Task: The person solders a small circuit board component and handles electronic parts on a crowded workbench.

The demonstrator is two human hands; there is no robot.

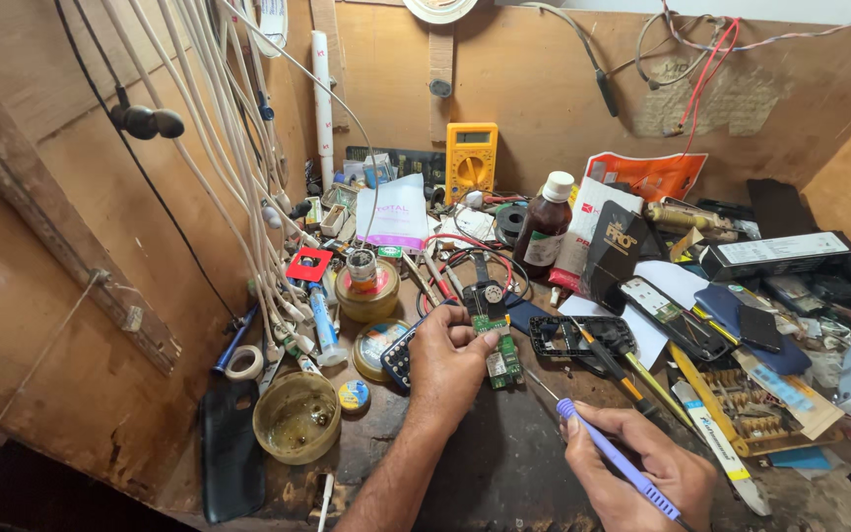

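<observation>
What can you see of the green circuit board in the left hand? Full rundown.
The circuit board is a narrow green strip that looks like a bare phone board, with small metal shields and a round silvery part at its far end. It runs lengthwise away from the person, held just above the dark worktop. The left hand pinches its left edge with thumb and fingertips. The right hand holds a purple-handled tool whose thin metal tip points toward the board's near end; contact cannot be told.

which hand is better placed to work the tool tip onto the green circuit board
Right, probably. The right hand already grips the purple-handled tool, tip aimed toward the green circuit board; the left hand is busy holding that board.
</observation>
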